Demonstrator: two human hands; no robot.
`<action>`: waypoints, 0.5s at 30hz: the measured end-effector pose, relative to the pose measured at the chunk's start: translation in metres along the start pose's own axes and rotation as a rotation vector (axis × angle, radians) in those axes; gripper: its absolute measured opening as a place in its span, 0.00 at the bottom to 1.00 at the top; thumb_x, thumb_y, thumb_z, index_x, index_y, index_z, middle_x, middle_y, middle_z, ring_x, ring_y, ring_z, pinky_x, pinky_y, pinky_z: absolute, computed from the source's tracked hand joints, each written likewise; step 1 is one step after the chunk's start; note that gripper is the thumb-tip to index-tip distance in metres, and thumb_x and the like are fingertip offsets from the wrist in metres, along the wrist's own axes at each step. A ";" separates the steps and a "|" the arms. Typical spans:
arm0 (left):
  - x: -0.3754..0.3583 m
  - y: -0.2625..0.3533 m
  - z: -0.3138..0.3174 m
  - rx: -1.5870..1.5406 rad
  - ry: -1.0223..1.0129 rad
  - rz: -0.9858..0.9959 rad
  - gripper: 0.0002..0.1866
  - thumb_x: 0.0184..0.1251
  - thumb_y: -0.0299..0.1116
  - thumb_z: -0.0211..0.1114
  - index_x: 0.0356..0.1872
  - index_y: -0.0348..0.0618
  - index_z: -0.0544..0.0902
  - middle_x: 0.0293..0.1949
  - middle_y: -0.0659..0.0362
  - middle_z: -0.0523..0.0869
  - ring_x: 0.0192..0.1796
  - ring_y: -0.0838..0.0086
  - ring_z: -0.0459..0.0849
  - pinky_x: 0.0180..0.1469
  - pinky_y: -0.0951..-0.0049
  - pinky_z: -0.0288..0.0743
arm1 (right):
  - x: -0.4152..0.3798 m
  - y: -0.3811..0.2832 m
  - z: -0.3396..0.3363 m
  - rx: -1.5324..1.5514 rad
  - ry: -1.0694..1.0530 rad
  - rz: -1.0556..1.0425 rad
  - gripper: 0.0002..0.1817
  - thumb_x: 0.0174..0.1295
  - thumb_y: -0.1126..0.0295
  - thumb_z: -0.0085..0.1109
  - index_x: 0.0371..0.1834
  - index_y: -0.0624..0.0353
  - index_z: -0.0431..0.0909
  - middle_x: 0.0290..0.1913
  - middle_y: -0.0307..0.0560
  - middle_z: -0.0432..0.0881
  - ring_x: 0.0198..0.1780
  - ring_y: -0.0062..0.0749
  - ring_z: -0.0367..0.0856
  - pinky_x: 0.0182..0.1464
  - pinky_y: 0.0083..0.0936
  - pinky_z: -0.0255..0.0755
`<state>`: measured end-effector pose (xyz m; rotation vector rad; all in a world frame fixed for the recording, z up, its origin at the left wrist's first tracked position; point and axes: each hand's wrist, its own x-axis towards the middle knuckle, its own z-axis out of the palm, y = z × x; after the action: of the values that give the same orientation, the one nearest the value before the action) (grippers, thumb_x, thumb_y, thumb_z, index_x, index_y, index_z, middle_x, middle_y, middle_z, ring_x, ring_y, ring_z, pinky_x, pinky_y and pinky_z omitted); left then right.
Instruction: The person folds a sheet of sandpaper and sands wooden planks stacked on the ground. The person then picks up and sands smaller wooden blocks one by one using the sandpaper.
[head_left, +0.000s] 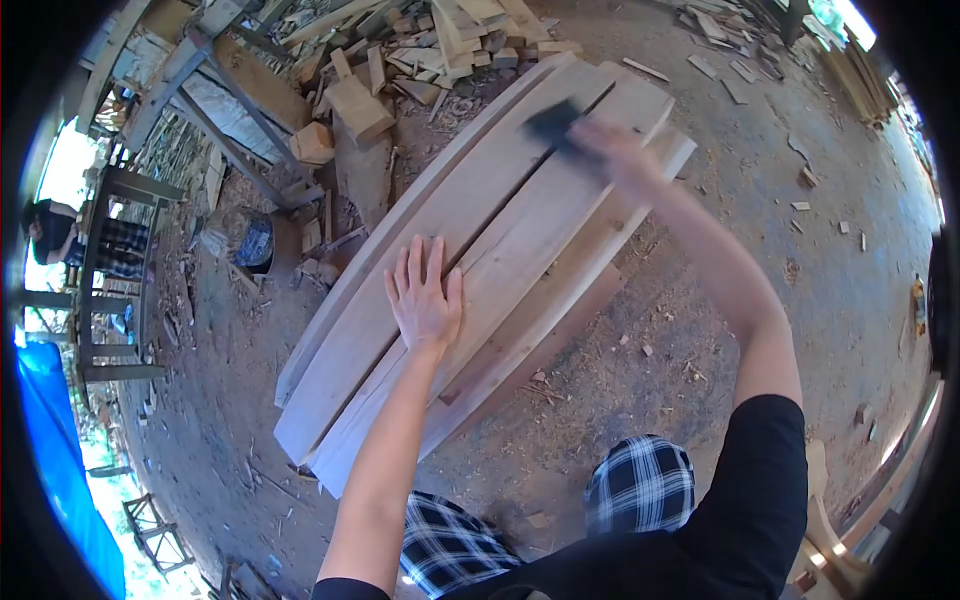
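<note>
Several pale wooden planks (520, 280) lie side by side in front of me, with a dark gap between the two upper ones. My left hand (428, 305) rests flat on the planks near that gap, fingers stretched out and holding nothing. Towards the far end, my right hand (618, 155) is closed on a dark pad (553, 124) at the plank surface. Motion blurs both the hand and the pad, so the pad's exact kind cannot be made out. A lower board (535, 318) shows along the right side of the stack.
Offcuts (450, 45) are heaped beyond the planks. A wooden frame (235, 140) and a bucket (258, 245) stand to the left. Wood scraps and shavings litter the dirt floor (760, 190). Another person (60, 235) is at the far left, near a blue tarp (60, 470).
</note>
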<state>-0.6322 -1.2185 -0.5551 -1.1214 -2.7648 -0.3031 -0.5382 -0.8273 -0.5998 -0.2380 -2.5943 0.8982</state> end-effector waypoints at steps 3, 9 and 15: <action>0.004 0.002 -0.003 0.001 -0.020 -0.009 0.29 0.72 0.52 0.50 0.73 0.62 0.65 0.75 0.58 0.60 0.76 0.58 0.55 0.77 0.48 0.40 | 0.017 0.040 -0.070 -0.460 0.163 0.409 0.24 0.73 0.60 0.43 0.69 0.54 0.69 0.71 0.44 0.69 0.70 0.31 0.67 0.73 0.24 0.57; 0.005 0.003 -0.005 0.014 -0.009 -0.005 0.29 0.72 0.51 0.50 0.73 0.62 0.65 0.75 0.57 0.60 0.76 0.58 0.56 0.77 0.49 0.40 | -0.034 0.002 0.011 -0.036 0.272 0.156 0.27 0.60 0.80 0.43 0.65 0.58 0.73 0.69 0.49 0.72 0.71 0.41 0.67 0.75 0.37 0.57; 0.006 0.002 -0.004 0.043 -0.001 0.007 0.29 0.72 0.50 0.51 0.73 0.61 0.65 0.74 0.57 0.61 0.76 0.58 0.56 0.77 0.49 0.42 | -0.088 -0.102 0.004 -0.379 -0.151 -0.301 0.30 0.60 0.80 0.53 0.69 0.59 0.68 0.72 0.51 0.68 0.72 0.43 0.66 0.75 0.33 0.57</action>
<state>-0.6347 -1.2144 -0.5501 -1.1210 -2.7537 -0.2419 -0.4625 -0.9334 -0.5655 0.1255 -2.8219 0.3289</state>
